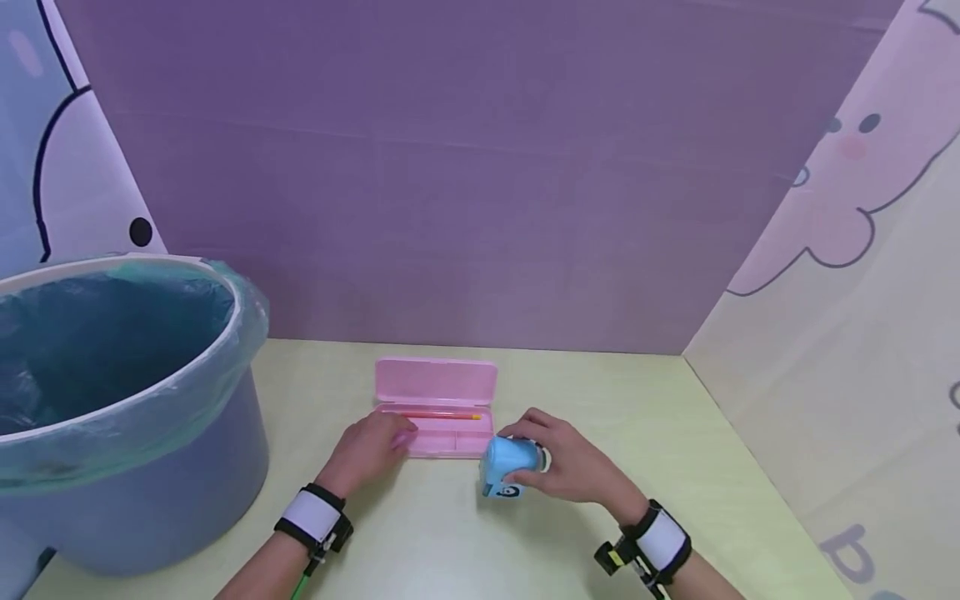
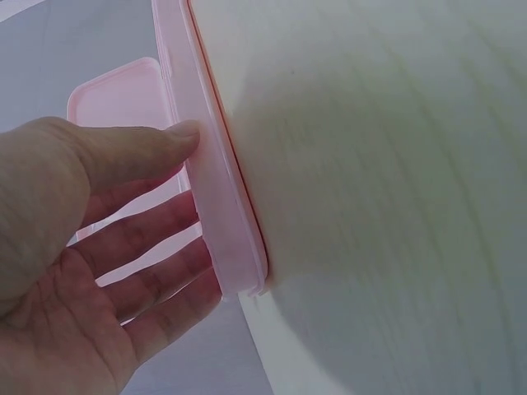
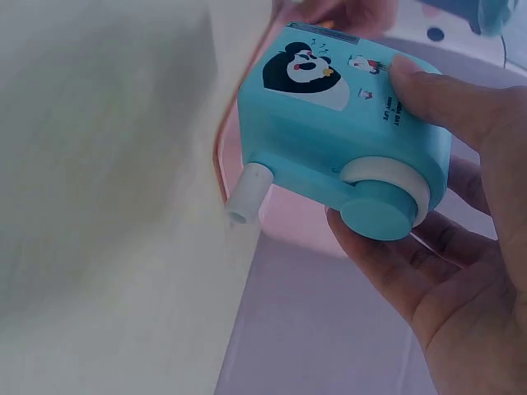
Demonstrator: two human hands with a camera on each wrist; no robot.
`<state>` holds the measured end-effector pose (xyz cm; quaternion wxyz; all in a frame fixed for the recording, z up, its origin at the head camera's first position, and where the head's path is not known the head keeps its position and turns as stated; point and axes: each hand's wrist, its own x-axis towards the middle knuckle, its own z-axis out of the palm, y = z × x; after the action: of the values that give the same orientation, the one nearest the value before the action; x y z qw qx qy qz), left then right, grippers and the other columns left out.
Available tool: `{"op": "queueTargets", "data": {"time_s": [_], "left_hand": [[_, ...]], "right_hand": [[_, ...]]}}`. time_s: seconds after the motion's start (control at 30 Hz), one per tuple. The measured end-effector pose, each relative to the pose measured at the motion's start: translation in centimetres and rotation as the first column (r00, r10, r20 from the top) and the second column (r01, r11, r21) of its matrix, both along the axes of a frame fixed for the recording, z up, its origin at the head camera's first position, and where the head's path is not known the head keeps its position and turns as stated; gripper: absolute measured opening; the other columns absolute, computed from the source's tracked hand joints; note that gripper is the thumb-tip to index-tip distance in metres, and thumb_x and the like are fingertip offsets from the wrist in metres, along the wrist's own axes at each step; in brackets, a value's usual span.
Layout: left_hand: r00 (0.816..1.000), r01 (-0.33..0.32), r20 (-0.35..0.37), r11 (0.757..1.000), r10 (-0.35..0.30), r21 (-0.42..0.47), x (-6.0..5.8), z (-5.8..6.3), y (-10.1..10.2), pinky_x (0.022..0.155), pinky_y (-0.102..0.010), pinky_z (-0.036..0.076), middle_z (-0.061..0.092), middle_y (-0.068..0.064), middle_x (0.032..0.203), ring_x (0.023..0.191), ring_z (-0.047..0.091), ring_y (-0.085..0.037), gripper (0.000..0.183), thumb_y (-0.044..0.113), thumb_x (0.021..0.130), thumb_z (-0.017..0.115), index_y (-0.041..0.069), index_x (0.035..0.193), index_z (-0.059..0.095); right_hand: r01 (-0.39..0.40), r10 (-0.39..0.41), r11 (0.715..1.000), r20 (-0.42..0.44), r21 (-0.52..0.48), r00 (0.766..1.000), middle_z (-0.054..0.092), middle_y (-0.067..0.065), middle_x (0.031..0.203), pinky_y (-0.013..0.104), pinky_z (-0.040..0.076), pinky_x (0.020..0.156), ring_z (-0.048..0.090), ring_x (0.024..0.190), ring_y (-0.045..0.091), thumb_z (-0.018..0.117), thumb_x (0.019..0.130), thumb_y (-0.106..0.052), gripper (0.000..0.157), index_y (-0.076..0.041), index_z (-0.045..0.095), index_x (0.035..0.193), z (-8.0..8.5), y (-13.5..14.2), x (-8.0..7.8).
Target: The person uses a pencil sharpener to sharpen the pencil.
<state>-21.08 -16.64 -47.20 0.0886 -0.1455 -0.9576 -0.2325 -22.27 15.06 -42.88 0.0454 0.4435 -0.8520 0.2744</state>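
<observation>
A pink pencil case [image 1: 468, 447] lies on the table with its lid [image 1: 435, 381] raised at the back. An orange pencil [image 1: 446, 415] lies in its rear compartment; smaller compartments are in front. My left hand [image 1: 371, 450] holds the case's left end, thumb [image 2: 156, 152] on the outer front wall and fingers behind it. My right hand [image 1: 566, 458] grips a light blue pencil sharpener [image 3: 305, 123] with a panda picture, a round knob [image 3: 379, 210] and a white handle [image 3: 249, 193]. The sharpener is tilted beside the case's front right corner.
A large bin [image 1: 172, 500] lined with a translucent green bag [image 1: 247, 321] stands at the left, close to my left forearm. Behind the table [image 1: 420, 533] rises a purple backdrop [image 1: 450, 208], and a pale printed panel [image 1: 840, 400] bounds the right.
</observation>
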Motion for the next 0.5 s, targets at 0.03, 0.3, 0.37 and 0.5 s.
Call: {"op": "queueTargets", "data": {"time_s": [0.03, 0.3, 0.37, 0.5], "left_hand": [[1.000, -0.005, 0.007, 1.000, 0.005, -0.002, 0.0, -0.1, 0.0, 0.066, -0.033, 0.043, 0.061, 0.000, 0.081, 0.074, 0.050, -0.016, 0.011, 0.014, 0.090, 0.070, 0.008, 0.097, 0.075], [1.000, -0.023, 0.011, 1.000, 0.022, 0.007, 0.1, -0.1, 0.0, 0.066, -0.031, 0.044, 0.060, 0.000, 0.079, 0.073, 0.051, -0.016, 0.011, 0.015, 0.091, 0.070, 0.007, 0.096, 0.074], [1.000, -0.024, 0.004, 1.000, 0.023, 0.009, 0.0, -0.1, 0.0, 0.066, -0.031, 0.044, 0.060, 0.000, 0.079, 0.073, 0.051, -0.016, 0.010, 0.015, 0.091, 0.069, 0.007, 0.095, 0.074], [1.000, -0.028, 0.011, 1.000, 0.028, 0.012, 0.0, -0.2, 0.0, 0.066, -0.031, 0.044, 0.060, 0.000, 0.079, 0.072, 0.051, -0.016, 0.010, 0.015, 0.092, 0.068, 0.007, 0.095, 0.074]], "right_hand": [[-0.014, 0.014, 1.000, 0.005, 0.010, 1.000, 0.056, -0.012, 0.106, 0.023, 0.051, 0.076, 0.055, 0.093, 0.005, 0.080, 0.078, -0.040, 0.048, -0.020, 0.065, 0.120, -0.2, -0.5, 0.4], [-0.131, 0.128, 0.990, 0.047, 0.057, 0.991, 0.057, -0.009, 0.119, 0.022, 0.048, 0.087, 0.054, 0.103, 0.005, 0.077, 0.079, -0.046, 0.050, -0.021, 0.065, 0.120, -1.0, -3.9, 2.7], [-0.147, 0.144, 0.987, 0.047, 0.063, 0.988, 0.057, -0.009, 0.115, 0.019, 0.048, 0.085, 0.054, 0.101, 0.005, 0.077, 0.079, -0.047, 0.049, -0.022, 0.066, 0.120, -1.2, -4.4, 3.1], [-0.153, 0.150, 0.985, 0.044, 0.075, 0.988, 0.055, -0.011, 0.110, 0.016, 0.048, 0.081, 0.054, 0.097, 0.003, 0.078, 0.078, -0.049, 0.048, -0.024, 0.067, 0.118, -1.7, -5.2, 3.9]]}}
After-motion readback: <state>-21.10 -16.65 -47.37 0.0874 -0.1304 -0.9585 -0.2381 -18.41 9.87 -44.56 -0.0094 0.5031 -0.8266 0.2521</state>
